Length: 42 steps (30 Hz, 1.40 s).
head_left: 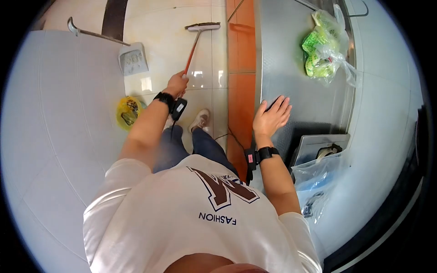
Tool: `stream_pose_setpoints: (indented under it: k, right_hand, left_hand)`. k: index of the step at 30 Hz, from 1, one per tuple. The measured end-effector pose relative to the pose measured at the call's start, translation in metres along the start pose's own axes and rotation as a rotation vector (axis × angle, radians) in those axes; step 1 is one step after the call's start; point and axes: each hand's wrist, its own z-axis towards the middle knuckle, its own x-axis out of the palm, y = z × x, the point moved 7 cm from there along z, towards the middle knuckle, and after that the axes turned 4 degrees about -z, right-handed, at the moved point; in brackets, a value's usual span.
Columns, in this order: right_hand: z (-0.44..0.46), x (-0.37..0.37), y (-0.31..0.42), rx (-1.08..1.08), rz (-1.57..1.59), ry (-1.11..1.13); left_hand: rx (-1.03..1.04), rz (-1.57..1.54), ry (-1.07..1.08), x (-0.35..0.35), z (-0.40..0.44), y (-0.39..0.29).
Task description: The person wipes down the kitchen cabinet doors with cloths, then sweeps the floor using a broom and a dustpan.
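L hand (pixel 176 85): fingers closed together around handle of broom (pixel 202 27). Fingertips mostly hidden by grip; exact thumb pos. can't be confirmed. Handle runs fwd & slightly R from hand to broom head, which lies on tiled floor (pixel 161 34), L of orange panel (pixel 241 50). Rear end of handle partly hidden by hand & wrist gear.

R hand (pixel 271 117): back up, fingers extended w/ small gaps, thumb apart from index; no item clamped. Located at L edge of metal counter (pixel 284 59), approx. mid-length of visible part. Palm hidden; contact w/ surface can't be confirmed. Dark patch btwn thumb & index: shadow or obj., unclear.

Dustpan (pixel 133 60): on floor, L of broom, apart from it; long handle ends in hook, upper L. Yellow bag (pixel 128 113): near L forearm, dark contents unidentifiable.

Green produce (pixel 321 52): in clear plastic, far R corner of counter; type unclear thru wrap. Metal tray (pixel 314 144): near R edge, partly covered by dark item, unidentified. Clear bag (pixel 318 179): just beside tray, nearer torso; contents blurred. Lens border cuts off outer corners, black.
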Motion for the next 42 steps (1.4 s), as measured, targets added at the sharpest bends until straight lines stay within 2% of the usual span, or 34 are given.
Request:
stream_pose_setpoints:
  k: [3,6,7,8,11,14,16,18,20,21,22,24,25,26,28,31,33,34,36,37,38,39,40,41,42]
  right_hand:
    - [0.001,-0.005,0.003,0.025,0.026,0.010]
    - [0.001,-0.009,0.003,0.026,0.056,0.008]
    - [0.002,-0.011,0.003,0.033,0.025,0.024]
    - [0.002,-0.012,0.003,0.037,-0.005,0.037]
    - [0.003,-0.018,0.007,0.025,0.014,0.010]
    - [-0.001,-0.014,0.004,0.020,-0.001,0.012]
    - [0.001,-0.017,0.007,0.006,-0.011,-0.005]
    - [0.002,-0.019,0.008,0.033,-0.029,0.054]
    - [0.004,-0.016,0.008,0.029,-0.042,0.067]
    - [0.003,-0.013,0.008,0.031,-0.049,0.086]
    - [0.003,-0.014,0.010,0.018,-0.059,0.086]
    - [0.005,-0.017,0.013,0.007,-0.048,0.099]
    - [0.007,-0.013,0.014,-0.001,-0.057,0.106]
    - [0.007,-0.009,0.013,-0.011,-0.063,0.118]
    - [0.009,-0.009,0.011,-0.030,-0.084,0.199]
    - [0.013,0.008,0.001,-0.091,-0.120,0.250]
    - [0.018,0.013,-0.003,0.045,-0.049,0.385]
    - [0.026,0.008,0.011,0.041,-0.058,0.389]
    - [0.036,0.009,0.015,0.329,0.045,0.546]
    - [0.047,0.010,0.026,0.317,0.126,0.563]
    - [0.058,0.007,0.041,0.316,0.119,0.558]
    - [0.068,0.003,0.060,0.301,0.255,0.500]
    - [0.081,0.000,0.075,0.283,0.389,0.442]
    - [0.093,0.001,0.084,0.283,0.381,0.437]
    - [0.107,-0.001,0.098,0.135,0.295,0.404]
  left_hand:
    - [0.052,0.143,0.015,-0.033,-0.042,0.007]
    - [-0.095,0.334,0.061,-0.062,-0.085,0.056]
    - [-0.087,0.430,0.089,-0.066,-0.098,0.063]
    - [-0.278,0.398,0.122,-0.070,-0.104,0.080]
    - [-0.253,0.207,0.102,-0.080,-0.086,0.096]
    - [-0.295,0.103,0.165,-0.093,-0.121,0.029]
    - [-0.277,-0.154,0.092,-0.114,-0.134,0.003]
    - [-0.229,-0.238,0.113,-0.133,-0.123,0.001]
    - [-0.199,-0.226,-0.021,-0.160,-0.112,-0.006]
    - [-0.144,-0.113,-0.052,-0.176,-0.094,0.001]
    - [-0.149,-0.127,-0.050,-0.193,-0.069,0.013]
    - [-0.069,0.158,-0.140,-0.234,-0.020,0.017]
    - [-0.070,-0.100,-0.154,-0.246,-0.021,-0.016]
    - [-0.076,-0.110,-0.164,-0.261,-0.009,-0.034]
    - [-0.176,-0.326,-0.147,-0.286,0.014,-0.050]
    - [-0.138,-0.328,-0.204,-0.332,0.049,-0.065]
    - [-0.111,-0.284,-0.246,-0.362,0.075,-0.064]
    - [-0.115,-0.286,-0.251,-0.378,0.091,-0.066]
    - [-0.125,-0.295,-0.246,-0.402,0.121,-0.077]
    - [0.021,0.327,-0.084,-0.406,0.140,-0.102]
    - [0.121,0.638,-0.018,-0.404,0.144,-0.121]
    - [0.243,0.944,0.016,-0.402,0.148,-0.141]
    - [0.248,0.935,0.019,-0.398,0.157,-0.147]
    - [0.234,0.992,0.039,-0.393,0.170,-0.153]
    - [0.219,1.050,0.058,-0.389,0.183,-0.158]
